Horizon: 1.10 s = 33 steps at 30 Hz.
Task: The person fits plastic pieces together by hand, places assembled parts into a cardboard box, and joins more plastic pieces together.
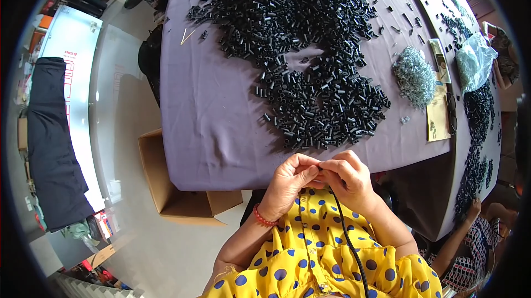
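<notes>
My left hand [289, 183] and my right hand [349, 176] meet fingertip to fingertip just below the near edge of a table covered in purple cloth [215, 121]. Both pinch a small black tube piece [321, 170] between them, mostly hidden by the fingers. A red bead bracelet [263, 218] circles my left wrist. A thin black cable [348, 237] runs down over my yellow dotted blouse. A big heap of small black plastic tubes [310, 49] spreads over the table in front of my hands.
A pile of small grey metal springs [414, 76] lies to the right, beside a clear bag [473, 61] and a yellowish booklet [438, 115]. An open cardboard box [177, 187] stands on the floor at left. Another person's hand [474, 207] reaches to a second tube pile at right.
</notes>
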{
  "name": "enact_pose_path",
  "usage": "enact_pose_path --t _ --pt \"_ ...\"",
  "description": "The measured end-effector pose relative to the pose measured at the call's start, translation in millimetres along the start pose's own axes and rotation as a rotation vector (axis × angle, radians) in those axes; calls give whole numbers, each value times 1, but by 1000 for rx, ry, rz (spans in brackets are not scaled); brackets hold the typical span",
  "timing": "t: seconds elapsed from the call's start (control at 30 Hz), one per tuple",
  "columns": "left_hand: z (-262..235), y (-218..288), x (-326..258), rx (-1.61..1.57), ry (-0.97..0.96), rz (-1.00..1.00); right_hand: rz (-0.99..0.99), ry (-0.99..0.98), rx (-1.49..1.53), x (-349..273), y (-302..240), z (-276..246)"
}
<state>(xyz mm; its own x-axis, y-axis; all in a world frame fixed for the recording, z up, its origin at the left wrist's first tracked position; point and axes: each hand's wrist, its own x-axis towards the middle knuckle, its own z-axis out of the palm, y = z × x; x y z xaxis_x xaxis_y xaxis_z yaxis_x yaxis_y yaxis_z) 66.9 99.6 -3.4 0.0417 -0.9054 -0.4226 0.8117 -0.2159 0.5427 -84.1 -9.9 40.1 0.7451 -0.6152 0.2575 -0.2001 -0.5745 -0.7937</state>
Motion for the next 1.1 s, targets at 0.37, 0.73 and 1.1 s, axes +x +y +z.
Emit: enact_pose_path --t 0.37,0.73,1.1 --pt "-16 9 -15 48 102 11 -36 144 -214 37 30 33" --pt "-15 11 -11 64 101 53 -12 -47 -437 71 30 49" --pt "-13 13 -5 65 105 61 -71 -238 -729 71 27 39"
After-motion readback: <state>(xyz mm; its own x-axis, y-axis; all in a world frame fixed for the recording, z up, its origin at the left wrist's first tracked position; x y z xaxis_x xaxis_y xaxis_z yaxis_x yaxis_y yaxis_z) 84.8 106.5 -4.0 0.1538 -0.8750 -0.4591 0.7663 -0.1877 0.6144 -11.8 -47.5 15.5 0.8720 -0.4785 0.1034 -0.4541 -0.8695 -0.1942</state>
